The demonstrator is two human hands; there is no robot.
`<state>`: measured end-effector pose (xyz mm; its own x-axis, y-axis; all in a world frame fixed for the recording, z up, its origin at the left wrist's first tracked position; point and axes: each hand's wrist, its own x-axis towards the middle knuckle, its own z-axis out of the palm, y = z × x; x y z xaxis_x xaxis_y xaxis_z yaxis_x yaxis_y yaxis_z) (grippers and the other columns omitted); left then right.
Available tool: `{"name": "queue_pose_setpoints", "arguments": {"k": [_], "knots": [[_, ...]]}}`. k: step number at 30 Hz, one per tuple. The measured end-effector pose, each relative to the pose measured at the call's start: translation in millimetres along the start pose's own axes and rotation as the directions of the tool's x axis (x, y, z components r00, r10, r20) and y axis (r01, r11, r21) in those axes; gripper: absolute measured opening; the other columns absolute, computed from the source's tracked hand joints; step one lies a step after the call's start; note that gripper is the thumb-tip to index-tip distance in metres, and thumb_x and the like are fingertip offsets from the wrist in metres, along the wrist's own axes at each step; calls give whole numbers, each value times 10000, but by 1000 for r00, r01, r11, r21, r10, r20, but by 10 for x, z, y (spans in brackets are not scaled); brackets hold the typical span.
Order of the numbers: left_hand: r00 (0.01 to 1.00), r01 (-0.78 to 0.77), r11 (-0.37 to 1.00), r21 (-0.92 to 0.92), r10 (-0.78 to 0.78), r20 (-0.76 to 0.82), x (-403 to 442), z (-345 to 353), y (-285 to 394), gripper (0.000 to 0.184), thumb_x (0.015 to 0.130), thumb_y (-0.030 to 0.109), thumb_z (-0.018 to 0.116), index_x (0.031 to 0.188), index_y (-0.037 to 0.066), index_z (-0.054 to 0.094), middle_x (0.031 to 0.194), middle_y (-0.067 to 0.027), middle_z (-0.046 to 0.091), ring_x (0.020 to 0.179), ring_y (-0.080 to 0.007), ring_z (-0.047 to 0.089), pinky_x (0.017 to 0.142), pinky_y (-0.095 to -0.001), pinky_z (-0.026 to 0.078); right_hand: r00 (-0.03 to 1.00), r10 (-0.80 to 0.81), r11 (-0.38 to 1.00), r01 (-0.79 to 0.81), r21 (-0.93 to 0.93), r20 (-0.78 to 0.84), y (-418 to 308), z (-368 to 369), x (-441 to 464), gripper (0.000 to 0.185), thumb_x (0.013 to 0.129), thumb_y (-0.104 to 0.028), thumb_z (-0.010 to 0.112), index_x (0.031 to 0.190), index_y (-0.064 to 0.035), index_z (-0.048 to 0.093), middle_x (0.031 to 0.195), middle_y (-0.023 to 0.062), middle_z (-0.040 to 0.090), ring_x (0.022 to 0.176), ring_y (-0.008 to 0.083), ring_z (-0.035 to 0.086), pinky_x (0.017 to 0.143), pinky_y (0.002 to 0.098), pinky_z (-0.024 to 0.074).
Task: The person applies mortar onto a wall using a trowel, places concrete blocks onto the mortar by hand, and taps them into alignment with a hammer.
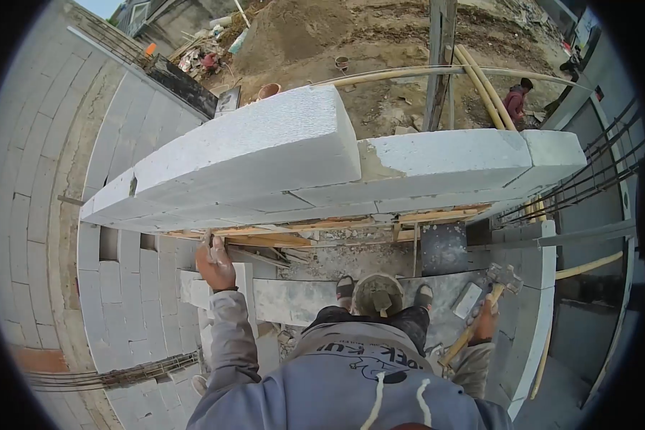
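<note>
My right hand [486, 320] is closed around the wooden handle of a hammer [506, 277], its metal head raised up and to the right. Beside that hand, a small pale block [468, 300] stands near the hammer's head. On the left, my left hand [215, 262] reaches up to the near face of a white block wall [322, 195], close to the end of a wooden strip [294, 228]. Its fingertips look pinched together; what lies between them is too small to make out. A larger white block [265, 140] sits on top of the wall.
Between my feet stands a bucket [378, 294] with grey mix and a tool in it. Steel rods [588, 168] jut out at the right, near a bamboo pole [588, 265]. Beyond the wall, another person [516, 102] is by a wooden post [439, 64].
</note>
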<state>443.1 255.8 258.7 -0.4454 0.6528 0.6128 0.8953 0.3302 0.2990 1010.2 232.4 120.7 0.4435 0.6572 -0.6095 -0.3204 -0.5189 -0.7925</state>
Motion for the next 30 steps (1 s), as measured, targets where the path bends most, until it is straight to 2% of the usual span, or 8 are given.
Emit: {"name": "queue_pose_setpoints", "arguments": {"k": [2, 4, 6, 8, 13, 20, 25, 30], "knots": [[952, -188, 975, 118, 210, -221, 673, -233, 23, 267, 913, 164, 517, 1101, -2, 611, 1080, -176, 623, 1011, -335, 564, 917, -424, 396, 986, -65, 990, 44, 138, 152, -534, 467, -345, 272, 925, -373, 495, 924, -101, 491, 566, 10, 461, 382, 117, 443, 336, 255, 379], [902, -292, 938, 188, 335, -272, 1234, -312, 144, 287, 927, 207, 494, 1099, 15, 620, 1131, -162, 609, 1093, -323, 531, 954, -435, 364, 918, -252, 947, 168, 273, 307, -834, 931, -445, 293, 940, -374, 482, 947, -81, 471, 578, 15, 468, 380, 108, 446, 331, 245, 384], [902, -375, 926, 47, 376, -212, 1595, -297, 296, 298, 937, 226, 475, 1113, 43, 631, 1167, -170, 594, 1130, -343, 510, 964, -410, 371, 882, -279, 930, 150, 335, 380, -1104, 1445, -514, 294, 943, -374, 477, 968, -82, 465, 591, 17, 471, 387, 111, 451, 338, 247, 389], [929, -315, 916, 249, 351, -117, 1631, -142, 458, 289, 938, 237, 473, 1086, 66, 652, 1127, -158, 620, 1105, -345, 538, 954, -422, 380, 846, -264, 939, 115, 325, 463, -1275, 1868, -525, 296, 941, -375, 480, 960, -80, 464, 598, 16, 470, 388, 115, 449, 344, 255, 395], [957, -266, 963, 36, 268, -108, 1590, 246, 276, 303, 937, 317, 460, 1121, 162, 644, 1160, -94, 615, 1108, -311, 544, 964, -481, 345, 744, -218, 953, 23, 303, 631, -1479, 2272, -461, 245, 955, -335, 451, 958, -90, 466, 598, 7, 464, 404, 117, 437, 367, 252, 386], [911, -346, 929, 132, 366, -189, 1572, 209, 272, 279, 944, 246, 456, 1067, 109, 667, 1081, -122, 644, 1045, -305, 585, 912, -417, 400, 871, -276, 819, -8, 574, 406, -1711, 2535, -181, 254, 939, -358, 478, 867, -115, 464, 578, -11, 400, 450, 110, 413, 415, 256, 375], [911, -326, 921, 214, 367, -190, 1553, 248, 195, 287, 951, 279, 441, 1095, 156, 657, 1115, -78, 635, 1077, -268, 570, 938, -416, 371, 716, -170, 968, -9, 252, 677, -1487, 3047, -629, 202, 921, -312, 526, 871, -130, 456, 583, -9, 434, 419, 121, 443, 370, 276, 394], [913, -316, 923, 219, 358, -193, 1564, 265, 166, 284, 950, 298, 444, 1110, 186, 651, 1131, -59, 631, 1096, -251, 561, 954, -421, 348, 640, -74, 995, -5, 100, 765, -1492, 3127, -680, 210, 916, -302, 536, 897, -118, 436, 585, 14, 450, 375, 126, 441, 328, 266, 391]]}}
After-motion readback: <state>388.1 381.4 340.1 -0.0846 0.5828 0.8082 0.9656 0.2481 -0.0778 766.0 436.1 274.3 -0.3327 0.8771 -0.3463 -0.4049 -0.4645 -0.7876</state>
